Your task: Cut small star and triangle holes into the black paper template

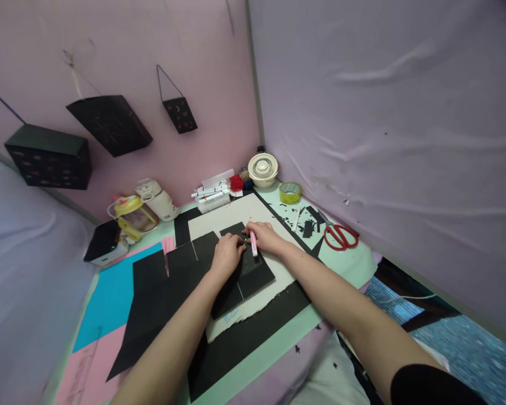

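Note:
A folded black paper card [253, 269] with pale lines lies on a white board [211, 214] in the middle of the table. My right hand [265, 237], at the card's upper right, is closed round a slim pink-and-white pen-shaped tool [253, 243]. Its white end points toward me. My left hand [227, 253] rests on the card with curled fingers, its fingertips meeting those of my right hand. Something small and pale shows between the fingertips, too small to name. More black paper [152, 298] spreads to the left, with a thin pink stick [166, 264] on it.
Red-handled scissors [341, 237], black scraps [308, 228] and a yellow tape roll [290, 193] lie on the right. At the back are markers [213, 194] and a lidded bowl [263, 169]. A yellow-lidded jar [135, 212] and blue paper [109, 298] are on the left.

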A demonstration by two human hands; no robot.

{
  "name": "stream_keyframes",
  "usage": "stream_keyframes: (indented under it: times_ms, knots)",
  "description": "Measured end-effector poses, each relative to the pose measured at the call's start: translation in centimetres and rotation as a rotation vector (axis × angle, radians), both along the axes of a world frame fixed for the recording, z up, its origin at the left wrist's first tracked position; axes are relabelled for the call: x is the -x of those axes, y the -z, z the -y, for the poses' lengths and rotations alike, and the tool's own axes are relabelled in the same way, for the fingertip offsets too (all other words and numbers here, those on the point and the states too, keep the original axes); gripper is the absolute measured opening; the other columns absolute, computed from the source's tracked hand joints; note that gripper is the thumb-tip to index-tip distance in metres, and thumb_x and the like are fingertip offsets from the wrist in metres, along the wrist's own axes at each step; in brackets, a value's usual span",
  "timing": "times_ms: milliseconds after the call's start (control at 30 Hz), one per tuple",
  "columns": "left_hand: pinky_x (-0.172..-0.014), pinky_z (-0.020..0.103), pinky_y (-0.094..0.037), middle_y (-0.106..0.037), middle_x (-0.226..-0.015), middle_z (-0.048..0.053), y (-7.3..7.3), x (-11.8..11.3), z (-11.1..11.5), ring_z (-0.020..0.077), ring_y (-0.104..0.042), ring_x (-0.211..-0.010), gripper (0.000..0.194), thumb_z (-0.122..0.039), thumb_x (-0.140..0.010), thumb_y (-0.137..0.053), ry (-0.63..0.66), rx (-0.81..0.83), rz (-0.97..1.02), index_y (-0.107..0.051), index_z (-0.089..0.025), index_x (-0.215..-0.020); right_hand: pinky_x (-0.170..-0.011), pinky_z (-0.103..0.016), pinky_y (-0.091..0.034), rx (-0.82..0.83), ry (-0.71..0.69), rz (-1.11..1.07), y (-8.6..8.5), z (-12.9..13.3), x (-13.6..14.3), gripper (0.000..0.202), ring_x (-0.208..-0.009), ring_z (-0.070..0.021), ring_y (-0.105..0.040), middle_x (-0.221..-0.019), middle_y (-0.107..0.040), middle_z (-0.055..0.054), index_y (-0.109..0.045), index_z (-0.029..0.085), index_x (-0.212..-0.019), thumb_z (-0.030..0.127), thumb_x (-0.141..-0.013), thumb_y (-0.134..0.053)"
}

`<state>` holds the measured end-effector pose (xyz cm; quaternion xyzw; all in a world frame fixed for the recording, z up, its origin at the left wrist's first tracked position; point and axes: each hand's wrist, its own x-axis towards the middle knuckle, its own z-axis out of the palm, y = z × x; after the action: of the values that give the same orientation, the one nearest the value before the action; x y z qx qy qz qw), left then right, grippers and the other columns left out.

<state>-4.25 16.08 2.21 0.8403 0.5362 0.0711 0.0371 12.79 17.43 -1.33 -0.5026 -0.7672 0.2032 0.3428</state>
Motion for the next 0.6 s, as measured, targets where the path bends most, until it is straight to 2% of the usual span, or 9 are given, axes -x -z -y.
stream_keyframes:
  times_ms: [133, 267, 600]
  knots:
    - [-0.088, 0.041, -0.052, -0.063, -0.11, 0.007, 1.8, -0.2, -0.1, 0.0197, -0.062, -0.1, 0.021, -0.031, -0.094, -0.059, -0.019, -0.058, 0.001, -0.063, -0.014, -0.106, -0.085, -0.033, -0.038, 0.003, -0.002, -0.006, -0.1, -0.2, -0.1, 0.027, -0.099, -0.0229, -0.063, -0.101, -0.072, -0.002, -0.057, 0.022, -0.093, 0.011, -0.075, -0.074]
    - [-0.088, 0.042, -0.052, -0.063, -0.111, 0.007, 2.7, -0.3, -0.1, 0.0201, -0.061, -0.101, 0.022, -0.031, -0.094, -0.059, -0.019, -0.089, 0.009, -0.062, -0.014, -0.108, -0.085, -0.033, -0.037, 0.007, 0.0, -0.005, -0.2, -0.2, -0.1, 0.026, -0.097, -0.0229, -0.063, -0.101, -0.071, -0.002, -0.058, 0.022, -0.093, 0.01, -0.075, -0.072]
    - [-0.085, 0.04, -0.054, -0.063, -0.111, 0.007, 2.9, 0.0, -0.4, 0.019, -0.063, -0.097, 0.025, -0.033, -0.094, -0.058, -0.117, -0.093, 0.15, -0.061, -0.015, -0.111, -0.085, -0.033, -0.04, 0.015, -0.002, -0.028, -0.2, 0.0, -0.3, 0.024, -0.096, -0.0223, -0.063, -0.099, -0.071, -0.002, -0.058, 0.023, -0.093, 0.013, -0.077, -0.073]
